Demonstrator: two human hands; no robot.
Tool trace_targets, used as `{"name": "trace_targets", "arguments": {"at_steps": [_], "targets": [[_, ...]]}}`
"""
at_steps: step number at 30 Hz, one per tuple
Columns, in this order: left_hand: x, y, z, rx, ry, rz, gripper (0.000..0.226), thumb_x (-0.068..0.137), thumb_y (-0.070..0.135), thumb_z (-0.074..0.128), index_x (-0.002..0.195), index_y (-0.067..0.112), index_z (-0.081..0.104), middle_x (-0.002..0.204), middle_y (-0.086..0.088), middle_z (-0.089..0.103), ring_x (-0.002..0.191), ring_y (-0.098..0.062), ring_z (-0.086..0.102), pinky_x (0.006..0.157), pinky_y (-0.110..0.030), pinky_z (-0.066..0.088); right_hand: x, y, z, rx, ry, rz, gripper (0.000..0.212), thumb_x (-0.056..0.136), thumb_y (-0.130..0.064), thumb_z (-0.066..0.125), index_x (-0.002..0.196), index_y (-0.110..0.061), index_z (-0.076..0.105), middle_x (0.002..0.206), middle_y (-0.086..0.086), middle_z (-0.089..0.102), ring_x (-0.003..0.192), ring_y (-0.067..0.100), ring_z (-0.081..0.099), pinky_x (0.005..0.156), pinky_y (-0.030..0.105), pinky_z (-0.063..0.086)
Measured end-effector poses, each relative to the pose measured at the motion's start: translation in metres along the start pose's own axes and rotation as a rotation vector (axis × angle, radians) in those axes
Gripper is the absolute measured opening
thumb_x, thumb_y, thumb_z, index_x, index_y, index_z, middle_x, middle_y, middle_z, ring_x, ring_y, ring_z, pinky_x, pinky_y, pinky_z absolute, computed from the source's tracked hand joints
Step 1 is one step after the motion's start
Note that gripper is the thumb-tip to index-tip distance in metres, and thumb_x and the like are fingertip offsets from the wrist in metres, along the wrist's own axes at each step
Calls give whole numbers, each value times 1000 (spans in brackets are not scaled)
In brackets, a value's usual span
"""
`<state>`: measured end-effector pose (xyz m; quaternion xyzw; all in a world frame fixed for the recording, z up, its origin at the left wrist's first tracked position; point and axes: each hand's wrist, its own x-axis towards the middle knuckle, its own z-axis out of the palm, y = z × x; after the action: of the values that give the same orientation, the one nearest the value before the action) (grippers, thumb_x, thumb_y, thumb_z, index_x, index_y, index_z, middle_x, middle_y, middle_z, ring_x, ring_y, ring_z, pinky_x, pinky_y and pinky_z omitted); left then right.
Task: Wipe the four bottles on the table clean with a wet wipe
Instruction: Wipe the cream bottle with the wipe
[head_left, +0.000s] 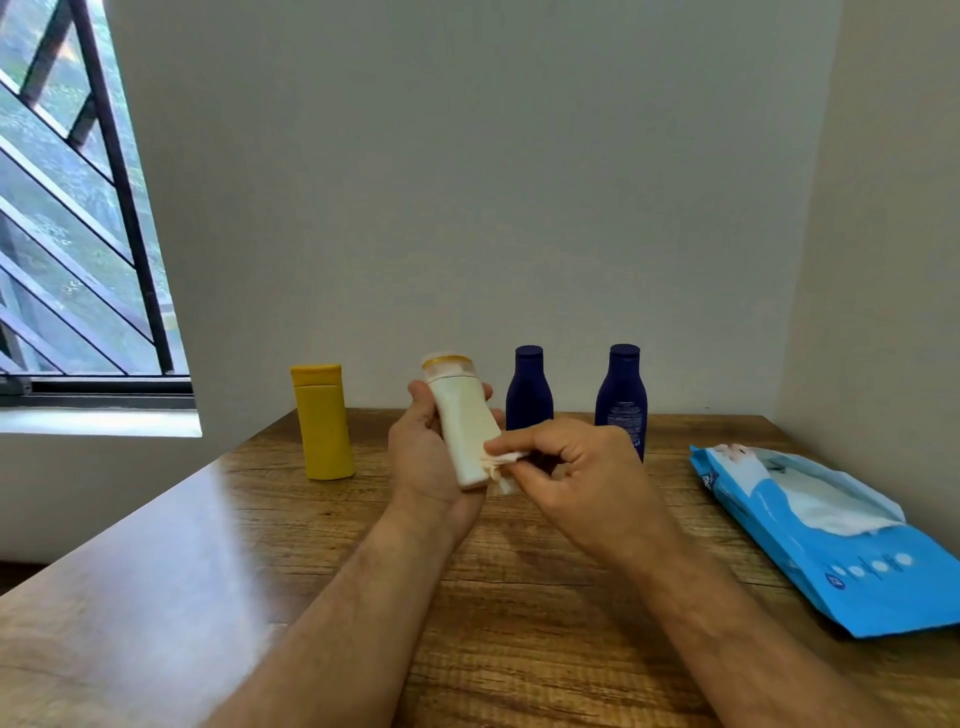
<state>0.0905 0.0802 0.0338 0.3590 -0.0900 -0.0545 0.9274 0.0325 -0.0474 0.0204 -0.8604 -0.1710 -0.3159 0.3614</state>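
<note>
Cream bottle (464, 426), lifted above the tabletop (208, 561) in the left hand (423, 462) whose grip wraps it, meets the wet wipe (503, 464) pinched by the right hand (582, 480); better to turn it steadily, while the other bottles wait behind.

A single wide-angle head view looks forward and slightly down over the bench (208, 597), close to the hands (431, 457) held mid-frame, facing the wall (493, 182), with a window (67, 234) at left.
</note>
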Motion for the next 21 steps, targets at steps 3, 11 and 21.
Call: {"name": "trace_targets", "arguments": {"at_steps": [3, 11, 21], "targets": [[-4, -6, 3, 174, -72, -32, 62, 102, 55, 34, 103, 3, 67, 84, -13, 70, 73, -24, 68, 73, -41, 56, -1, 3, -2, 9, 74, 0, 24, 87, -25, 70, 108, -36, 72, 103, -17, 68, 97, -5, 61, 85, 12, 51], [-12, -14, 6, 390, -138, -56, 55, 104, 50, 33, 108, 8, 68, 87, -12, 74, 78, -23, 70, 76, -39, 55, 1, 2, -3, 47, 256, 47, 25, 88, -28, 69, 113, -28, 70, 106, -13, 69, 95, -2, 62, 81, 16, 55], [-3, -3, 3, 21, 45, -68, 63, 103, 57, 33, 96, 3, 64, 76, -13, 67, 68, -23, 59, 73, -40, 49, 0, -2, -1, -3, -41, 95, 23, 85, -31, 71, 108, -35, 72, 103, -23, 66, 95, -6, 59, 77, 4, 48]]}}
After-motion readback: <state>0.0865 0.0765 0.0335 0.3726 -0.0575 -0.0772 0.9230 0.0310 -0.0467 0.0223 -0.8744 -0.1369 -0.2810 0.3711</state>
